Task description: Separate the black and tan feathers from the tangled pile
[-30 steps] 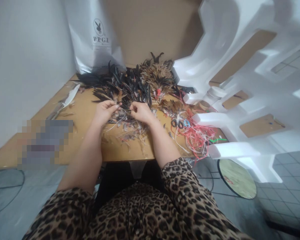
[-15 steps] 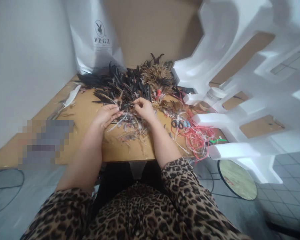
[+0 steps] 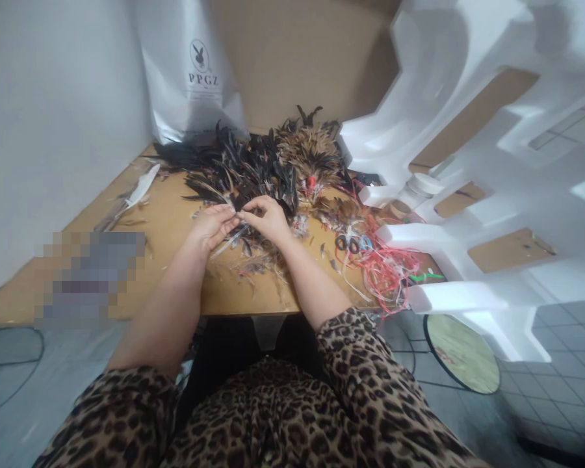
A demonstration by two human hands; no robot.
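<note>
My left hand [image 3: 213, 224] is closed in a pinch, palm turned inward, over the near side of a feather pile. From its fingertips rise dark feathers [image 3: 230, 199], partly lost against the pile behind. The thumb and forefinger of my right hand [image 3: 268, 218] meet those fingertips, pinched on the same small spot; the quill ends there are mostly covered. Just beyond both hands lies a heap of black feathers [image 3: 253, 159]. Behind it to the right stands a bundle of brown feathers [image 3: 309, 149] with a red patch at its base.
Scissors [image 3: 353, 243] lie by tangled red string [image 3: 385, 270] at the right. White moulded foam [image 3: 419, 234] overhangs that side. A white printed bag [image 3: 195, 110] stands at the back left. A white feather [image 3: 141, 188] and a blurred-out patch [image 3: 92, 279] are on the table's left.
My right hand has moved left, from a little apart to fingertip contact with my left hand. The left hand has barely moved.
</note>
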